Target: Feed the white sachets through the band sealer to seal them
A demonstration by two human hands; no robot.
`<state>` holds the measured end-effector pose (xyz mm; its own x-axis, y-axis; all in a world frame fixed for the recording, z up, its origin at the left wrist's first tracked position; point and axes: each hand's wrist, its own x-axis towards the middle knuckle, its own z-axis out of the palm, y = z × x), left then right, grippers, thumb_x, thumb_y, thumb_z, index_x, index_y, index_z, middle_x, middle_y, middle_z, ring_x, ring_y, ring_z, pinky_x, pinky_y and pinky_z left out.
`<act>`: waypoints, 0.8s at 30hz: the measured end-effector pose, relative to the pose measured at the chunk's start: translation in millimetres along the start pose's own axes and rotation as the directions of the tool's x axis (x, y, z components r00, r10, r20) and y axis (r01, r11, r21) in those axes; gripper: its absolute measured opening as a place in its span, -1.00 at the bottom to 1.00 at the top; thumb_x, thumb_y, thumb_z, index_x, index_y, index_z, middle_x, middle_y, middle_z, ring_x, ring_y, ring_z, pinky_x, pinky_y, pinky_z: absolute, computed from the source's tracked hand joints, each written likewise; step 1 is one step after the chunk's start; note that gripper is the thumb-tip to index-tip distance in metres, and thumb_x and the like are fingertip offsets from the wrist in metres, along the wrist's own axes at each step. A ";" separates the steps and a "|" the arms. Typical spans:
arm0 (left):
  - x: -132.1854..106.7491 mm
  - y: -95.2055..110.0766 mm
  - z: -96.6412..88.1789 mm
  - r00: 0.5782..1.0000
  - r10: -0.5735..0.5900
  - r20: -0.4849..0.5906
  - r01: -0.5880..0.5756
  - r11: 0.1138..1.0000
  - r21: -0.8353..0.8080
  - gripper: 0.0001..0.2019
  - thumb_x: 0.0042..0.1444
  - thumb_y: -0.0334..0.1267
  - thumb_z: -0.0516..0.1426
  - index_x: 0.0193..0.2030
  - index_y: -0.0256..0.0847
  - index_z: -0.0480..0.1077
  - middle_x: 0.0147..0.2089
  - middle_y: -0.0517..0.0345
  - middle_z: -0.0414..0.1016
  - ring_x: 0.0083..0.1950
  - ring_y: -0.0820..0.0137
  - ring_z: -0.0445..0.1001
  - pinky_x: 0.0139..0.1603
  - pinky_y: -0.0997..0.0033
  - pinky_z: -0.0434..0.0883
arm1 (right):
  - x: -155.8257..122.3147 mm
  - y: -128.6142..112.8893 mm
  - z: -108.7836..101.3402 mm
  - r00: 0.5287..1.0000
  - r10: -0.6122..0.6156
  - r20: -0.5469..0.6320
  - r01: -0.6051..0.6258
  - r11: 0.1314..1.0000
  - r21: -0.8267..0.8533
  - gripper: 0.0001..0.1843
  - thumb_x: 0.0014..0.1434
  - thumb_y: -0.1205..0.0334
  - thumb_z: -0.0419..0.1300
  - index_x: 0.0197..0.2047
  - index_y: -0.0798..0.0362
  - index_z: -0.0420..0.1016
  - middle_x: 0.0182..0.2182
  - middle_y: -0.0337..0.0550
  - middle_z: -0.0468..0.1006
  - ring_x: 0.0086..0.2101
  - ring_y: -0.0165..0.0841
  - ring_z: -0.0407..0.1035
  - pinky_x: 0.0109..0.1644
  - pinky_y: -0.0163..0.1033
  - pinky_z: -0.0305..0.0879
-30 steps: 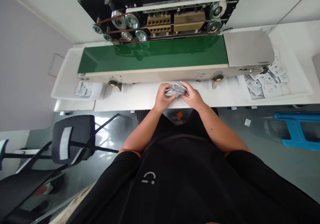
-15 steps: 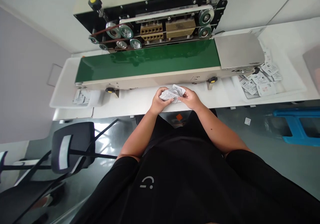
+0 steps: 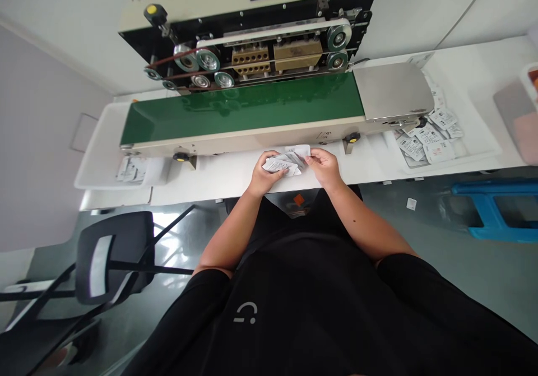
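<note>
White sachets between the fingers

The white bench bears a band sealer between a left tray and a right tray, both holding sachets.

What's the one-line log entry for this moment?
left hand grip: holds packets | right hand grip: pinches same packets | table, before green belt | right tray: more packets

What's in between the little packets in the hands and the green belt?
Only the machine's cream front rail lies between the packets and the green belt; nothing loose sits there. The head view shows it.
</note>
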<state>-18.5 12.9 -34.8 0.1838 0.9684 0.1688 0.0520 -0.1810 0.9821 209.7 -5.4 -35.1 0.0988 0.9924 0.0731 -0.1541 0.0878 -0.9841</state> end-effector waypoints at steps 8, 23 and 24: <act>-1.3 -3.3 -1.3 1.000 -0.005 -0.022 0.004 0.998 -0.064 -0.34 -0.07 0.03 0.56 0.10 -0.13 0.45 0.01 0.06 0.59 -0.02 0.29 0.62 0.00 0.33 0.54 | 38.4 -120.2 -49.7 0.892 -0.295 -0.342 0.243 0.952 -0.186 -0.67 0.35 0.01 0.42 -0.11 0.14 0.59 -0.43 -0.19 0.56 -0.59 -0.53 0.38 -0.55 -0.41 0.30; -3.5 -3.8 -1.8 0.999 -0.040 -0.015 0.039 0.994 -0.098 -0.39 -0.04 -0.04 0.54 0.11 -0.11 0.48 0.07 0.04 0.58 0.04 0.25 0.60 0.08 0.27 0.53 | 167.7 -177.7 -88.9 0.922 0.170 -0.348 -0.220 0.969 -0.109 -0.77 0.40 0.64 0.11 0.05 0.26 0.44 -0.46 -0.14 0.60 -0.52 -0.52 0.49 -0.40 -0.45 0.39; -3.4 -4.2 -1.9 0.999 -0.037 -0.015 0.035 0.995 -0.093 -0.39 -0.04 -0.03 0.54 0.11 -0.11 0.48 0.07 0.04 0.57 0.04 0.25 0.59 0.09 0.27 0.53 | 170.6 -175.4 -83.6 0.929 0.180 -0.322 -0.225 0.968 -0.110 -0.77 0.42 0.63 0.11 0.08 0.29 0.43 -0.45 -0.14 0.60 -0.53 -0.56 0.47 -0.38 -0.48 0.38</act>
<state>-21.2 10.6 -39.3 0.1670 0.9768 0.1339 -0.0326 -0.1302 0.9909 335.7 141.3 136.5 0.3809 0.9105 -0.1610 -0.0633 -0.1480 -0.9870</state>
